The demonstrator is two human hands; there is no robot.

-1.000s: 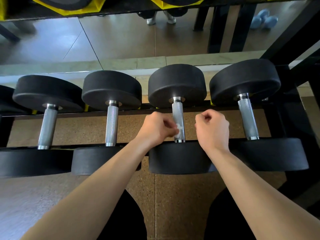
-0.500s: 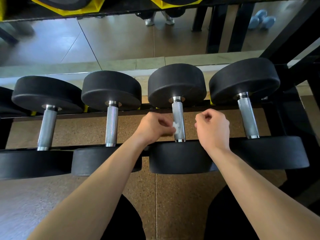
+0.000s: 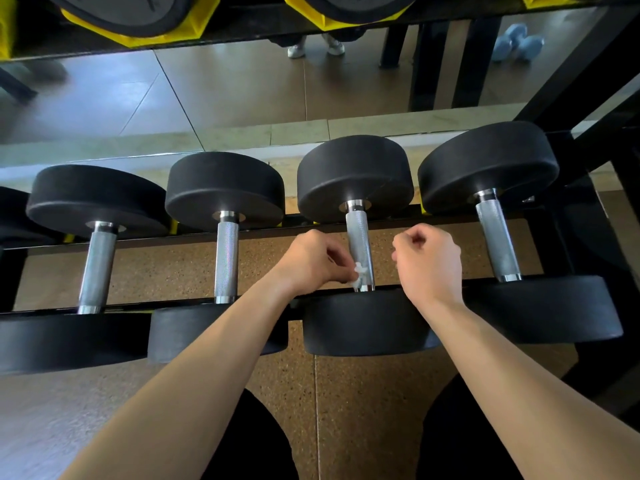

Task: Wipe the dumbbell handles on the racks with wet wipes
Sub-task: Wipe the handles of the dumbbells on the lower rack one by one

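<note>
Handle [image 3: 358,233] of knurled chrome between black heads, white wipe [image 3: 359,270] against it.

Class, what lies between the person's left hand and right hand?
In the head view, the chrome handle of one dumbbell runs between the left hand and right hand; the left hand holds a white wipe against it.

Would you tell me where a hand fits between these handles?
Free: between the leftmost handle and second handle, and between the right hand and rightmost handle. Crowded: the third handle, where the left hand pinches the wipe.
</note>
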